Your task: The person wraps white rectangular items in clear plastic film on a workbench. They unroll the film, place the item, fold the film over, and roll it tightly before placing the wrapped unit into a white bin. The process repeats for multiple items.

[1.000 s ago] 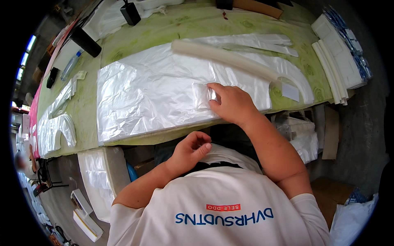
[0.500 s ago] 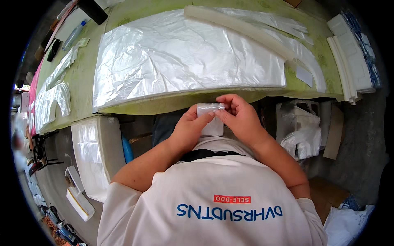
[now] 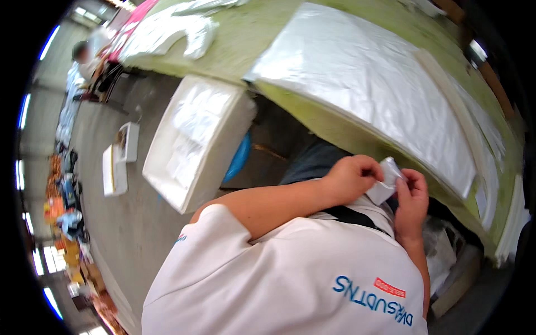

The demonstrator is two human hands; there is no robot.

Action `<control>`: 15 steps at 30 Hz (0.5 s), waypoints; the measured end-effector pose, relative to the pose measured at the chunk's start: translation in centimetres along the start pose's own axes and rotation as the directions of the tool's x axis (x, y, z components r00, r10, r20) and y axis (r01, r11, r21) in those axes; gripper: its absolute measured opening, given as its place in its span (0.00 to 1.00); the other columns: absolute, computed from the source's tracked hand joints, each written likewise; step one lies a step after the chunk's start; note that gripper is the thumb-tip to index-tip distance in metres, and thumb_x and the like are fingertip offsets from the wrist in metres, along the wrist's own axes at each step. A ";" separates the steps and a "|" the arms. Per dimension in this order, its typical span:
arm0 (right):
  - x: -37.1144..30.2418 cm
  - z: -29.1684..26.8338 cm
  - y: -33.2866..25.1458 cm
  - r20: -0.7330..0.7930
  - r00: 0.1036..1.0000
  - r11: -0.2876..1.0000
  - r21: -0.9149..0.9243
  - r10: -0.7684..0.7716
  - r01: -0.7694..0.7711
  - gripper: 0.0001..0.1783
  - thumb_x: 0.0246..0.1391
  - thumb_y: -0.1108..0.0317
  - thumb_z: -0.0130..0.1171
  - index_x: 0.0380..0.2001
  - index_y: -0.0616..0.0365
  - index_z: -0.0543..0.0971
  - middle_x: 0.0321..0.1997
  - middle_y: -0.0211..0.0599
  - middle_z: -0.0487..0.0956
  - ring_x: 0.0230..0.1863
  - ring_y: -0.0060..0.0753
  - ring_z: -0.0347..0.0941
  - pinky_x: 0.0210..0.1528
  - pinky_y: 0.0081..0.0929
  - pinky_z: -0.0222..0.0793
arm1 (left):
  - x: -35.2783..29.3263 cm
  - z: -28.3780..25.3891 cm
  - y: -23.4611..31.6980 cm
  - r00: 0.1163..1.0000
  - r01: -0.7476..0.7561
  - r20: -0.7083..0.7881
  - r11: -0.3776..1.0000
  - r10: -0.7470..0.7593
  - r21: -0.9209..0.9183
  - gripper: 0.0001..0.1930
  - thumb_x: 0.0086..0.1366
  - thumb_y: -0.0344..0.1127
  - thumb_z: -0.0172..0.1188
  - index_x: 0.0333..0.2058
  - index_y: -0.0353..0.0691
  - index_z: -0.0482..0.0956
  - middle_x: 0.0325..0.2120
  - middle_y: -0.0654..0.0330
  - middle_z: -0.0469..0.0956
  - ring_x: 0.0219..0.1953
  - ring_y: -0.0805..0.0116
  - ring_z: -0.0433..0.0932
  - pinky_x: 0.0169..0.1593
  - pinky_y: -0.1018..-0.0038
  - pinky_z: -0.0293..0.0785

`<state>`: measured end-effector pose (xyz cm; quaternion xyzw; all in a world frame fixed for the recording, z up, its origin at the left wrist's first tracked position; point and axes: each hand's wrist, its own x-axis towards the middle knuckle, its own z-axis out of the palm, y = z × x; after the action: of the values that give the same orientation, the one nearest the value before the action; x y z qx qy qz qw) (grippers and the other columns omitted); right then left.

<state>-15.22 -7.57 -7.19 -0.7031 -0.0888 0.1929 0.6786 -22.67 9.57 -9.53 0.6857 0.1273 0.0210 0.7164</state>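
Observation:
A small folded packet of thin, glossy white plastic (image 3: 382,191) is between my hands, close to my waist. My right hand (image 3: 412,202) pinches its right side between thumb and fingers. The fingers of my left hand (image 3: 354,180) are curled closed at its left edge; the fingertips seem to grip it, though the contact is partly hidden. Beyond my hands, large flat sheets of shiny plastic film (image 3: 368,72) lie stacked on the green-covered table (image 3: 234,64).
Left of me stands a white open box (image 3: 167,162) with plastic bags (image 3: 204,114) inside. A blue rounded object (image 3: 239,159) shows beside it. White foam pieces (image 3: 114,167) lie on the floor. A long pale roll (image 3: 452,100) rests across the film. Another person (image 3: 92,64) sits far left.
My view has swung left, bringing the open box and more floor into sight. The packet remains at my hands, and my left fingers have shifted to its left edge.

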 end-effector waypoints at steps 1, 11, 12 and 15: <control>0.0 0.7 -0.4 -0.013 0.998 0.998 0.021 -0.054 0.055 0.09 0.61 0.76 0.59 0.45 0.58 0.77 0.39 0.24 0.75 0.40 0.17 0.69 0.46 0.17 0.67 | -0.3 -0.3 0.1 0.998 -0.065 -0.007 0.997 0.065 0.045 0.07 0.61 0.20 0.61 0.35 0.38 0.83 0.36 0.61 0.80 0.39 0.72 0.79 0.44 0.76 0.76; 1.8 1.5 -0.1 0.005 0.987 0.984 -0.073 -0.162 0.162 0.09 0.64 0.76 0.56 0.47 0.59 0.76 0.41 0.29 0.76 0.42 0.20 0.71 0.49 0.19 0.68 | -3.3 -4.1 3.4 0.970 -0.216 -0.076 0.963 0.230 0.162 0.09 0.60 0.21 0.60 0.38 0.40 0.84 0.40 0.58 0.79 0.41 0.65 0.80 0.45 0.73 0.77; 1.9 1.1 0.1 0.020 0.985 0.984 -0.044 -0.171 0.171 0.08 0.65 0.76 0.56 0.46 0.59 0.76 0.41 0.29 0.76 0.41 0.20 0.71 0.48 0.20 0.69 | -4.1 -5.7 3.2 0.952 -0.278 -0.091 0.948 0.293 0.154 0.10 0.59 0.19 0.59 0.38 0.39 0.83 0.40 0.59 0.79 0.42 0.68 0.79 0.45 0.73 0.77; 1.8 1.0 0.8 0.037 0.987 0.988 0.009 -0.155 0.155 0.07 0.65 0.75 0.55 0.45 0.60 0.76 0.39 0.29 0.76 0.39 0.21 0.70 0.46 0.21 0.69 | -7.3 -13.6 4.7 0.921 -0.255 -0.306 0.967 0.243 0.000 0.10 0.57 0.19 0.59 0.36 0.39 0.81 0.38 0.64 0.79 0.41 0.74 0.77 0.46 0.74 0.76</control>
<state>-14.11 -6.02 -8.28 -0.6884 -0.1554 0.1532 0.6917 -31.91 21.61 -4.17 0.6707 0.1472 0.2192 0.6932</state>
